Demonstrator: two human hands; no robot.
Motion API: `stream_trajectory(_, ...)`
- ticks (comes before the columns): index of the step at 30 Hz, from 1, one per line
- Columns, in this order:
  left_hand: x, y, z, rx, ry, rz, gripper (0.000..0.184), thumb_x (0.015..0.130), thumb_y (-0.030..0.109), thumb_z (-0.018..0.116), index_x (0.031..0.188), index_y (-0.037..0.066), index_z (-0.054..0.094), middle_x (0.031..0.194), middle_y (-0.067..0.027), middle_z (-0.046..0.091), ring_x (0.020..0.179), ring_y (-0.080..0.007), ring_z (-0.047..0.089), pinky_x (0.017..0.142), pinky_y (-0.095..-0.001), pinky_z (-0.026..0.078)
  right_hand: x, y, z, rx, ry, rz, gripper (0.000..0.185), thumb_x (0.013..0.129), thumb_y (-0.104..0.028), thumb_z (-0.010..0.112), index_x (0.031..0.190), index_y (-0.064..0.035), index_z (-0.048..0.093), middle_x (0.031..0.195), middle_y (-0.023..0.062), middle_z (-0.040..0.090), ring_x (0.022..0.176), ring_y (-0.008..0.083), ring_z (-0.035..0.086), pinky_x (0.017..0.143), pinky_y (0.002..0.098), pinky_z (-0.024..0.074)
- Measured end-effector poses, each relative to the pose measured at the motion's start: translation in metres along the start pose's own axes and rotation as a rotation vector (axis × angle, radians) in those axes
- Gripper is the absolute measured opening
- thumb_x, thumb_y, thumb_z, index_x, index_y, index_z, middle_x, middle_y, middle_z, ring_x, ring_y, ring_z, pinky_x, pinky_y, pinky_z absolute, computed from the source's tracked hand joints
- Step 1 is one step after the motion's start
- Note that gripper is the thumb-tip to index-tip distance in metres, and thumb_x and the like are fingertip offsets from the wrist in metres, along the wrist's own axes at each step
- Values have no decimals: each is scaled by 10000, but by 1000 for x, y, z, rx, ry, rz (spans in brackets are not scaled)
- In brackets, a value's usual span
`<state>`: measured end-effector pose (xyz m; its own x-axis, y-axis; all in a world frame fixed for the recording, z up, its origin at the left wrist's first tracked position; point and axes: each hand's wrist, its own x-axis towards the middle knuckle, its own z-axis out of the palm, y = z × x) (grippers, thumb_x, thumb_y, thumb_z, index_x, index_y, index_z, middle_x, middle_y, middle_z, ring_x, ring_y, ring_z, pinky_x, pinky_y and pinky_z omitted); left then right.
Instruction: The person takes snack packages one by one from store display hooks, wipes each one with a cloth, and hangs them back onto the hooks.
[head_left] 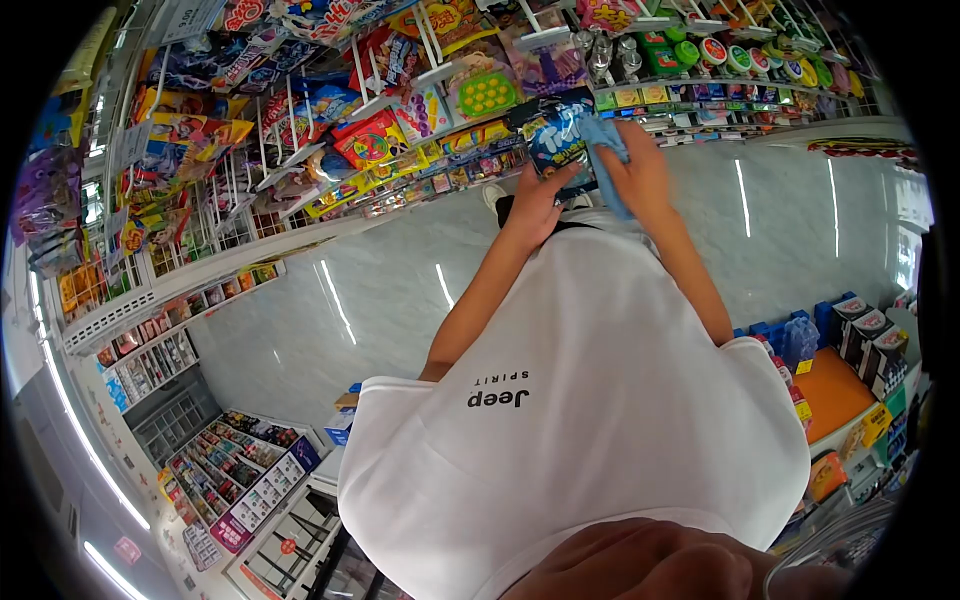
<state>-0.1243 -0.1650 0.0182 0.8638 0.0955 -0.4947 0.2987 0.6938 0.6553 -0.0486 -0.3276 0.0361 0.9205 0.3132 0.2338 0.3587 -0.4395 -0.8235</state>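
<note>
You are at the step of bringing a blue cloth (610, 160) to the face of a dark pouch (555, 135) with bright blue lettering, judging by how closely the two sit together. The pouch is up in front of you, above your waist and just before the lower edge of the candy rack (112, 317), near the green packet with yellow dots (487, 94). Your left hand (537, 205) is closed on the pouch's near edge, the thumb laid over its printed front; the fingers behind it are hidden, so you cannot tell how far they wrap. Your right hand (642, 170) is partly closed on the cloth, gripping it at the pouch's right side, with a fold hanging down below the fingers. How hard the cloth presses, or whether it lies flat on the film, you cannot tell. As a judgement, the next move calls for a steady left grip and light, even pressure from the right, since thin film may crease or slip under a firm push, and the packets on the rack are close enough to get knocked.
</note>
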Motion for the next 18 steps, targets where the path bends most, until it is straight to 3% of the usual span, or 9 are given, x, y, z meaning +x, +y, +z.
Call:
stream_trajectory(3,3,-6,2,-1,-37,43,320,878,24,697,1162,102,570,1099,-19,668,990,-148,654,810,-321,545,-9,-10,4,-187,-37,-95,410,773,-142,700,1167,-79,607,1068,134,618,971,365,605,773,427,506)
stream_trajectory(6,-1,-8,3,24,-33,23,347,879,27,698,1187,103,559,1117,-21,663,989,-149,653,814,-319,540,-13,-9,1,-189,-76,-116,372,795,-123,695,1152,-60,610,1056,148,629,959,356,616,777,411,504)
stream_trajectory(9,-5,-6,11,51,-86,22,362,880,28,699,1201,105,550,1124,-25,659,1002,-147,647,838,-323,535,3,8,-2,-69,85,-68,337,826,-111,682,1146,-40,608,1021,171,643,915,361,631,765,396,504)
stream_trajectory(12,-10,-1,17,32,-68,-38,363,880,26,701,1201,100,550,1112,-34,660,1012,-153,642,864,-333,535,16,13,-8,-6,86,55,314,849,-103,670,1146,-24,606,987,194,653,870,371,642,762,389,504)
stream_trajectory(18,-9,-1,9,25,-79,21,394,876,21,703,1222,93,527,1125,-45,658,1005,-172,643,885,-336,533,-5,-11,-9,-49,-26,-69,317,821,-151,705,1111,-42,635,984,164,658,894,375,648,744,406,512)
